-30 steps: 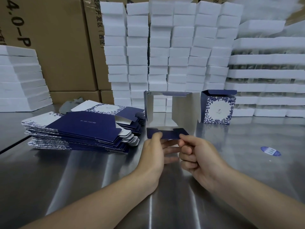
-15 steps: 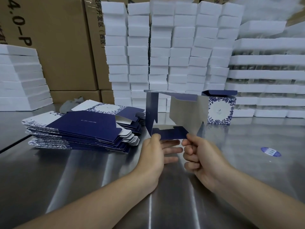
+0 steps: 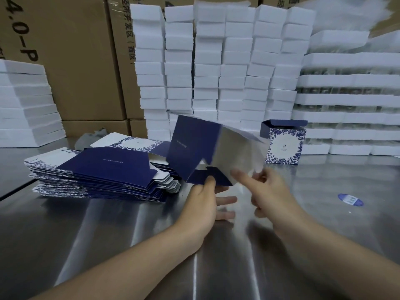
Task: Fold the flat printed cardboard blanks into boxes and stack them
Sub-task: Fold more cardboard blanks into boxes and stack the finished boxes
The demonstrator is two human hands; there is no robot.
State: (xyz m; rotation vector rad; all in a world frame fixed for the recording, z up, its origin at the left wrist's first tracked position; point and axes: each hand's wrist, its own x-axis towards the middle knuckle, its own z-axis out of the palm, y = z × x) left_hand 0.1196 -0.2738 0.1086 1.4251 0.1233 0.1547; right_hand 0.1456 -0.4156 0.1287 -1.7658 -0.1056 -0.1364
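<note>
A half-folded box [image 3: 192,146], navy outside and silvery inside, is held just above the steel worktop [image 3: 108,234], between a stack of flat blanks [image 3: 97,169] on the left and a finished floral-printed box [image 3: 284,146] to the right. It is tilted, its open flapped end facing the person and its long axis running up and away towards stacked white foam blocks [image 3: 207,61], navy panel left, silver panel right. The left hand [image 3: 201,204] pinches a navy bottom flap, thumb on top; the right hand [image 3: 270,193] is motion-blurred, index finger stretched towards the flaps, and whether its grip holds the card cannot be told.
</note>
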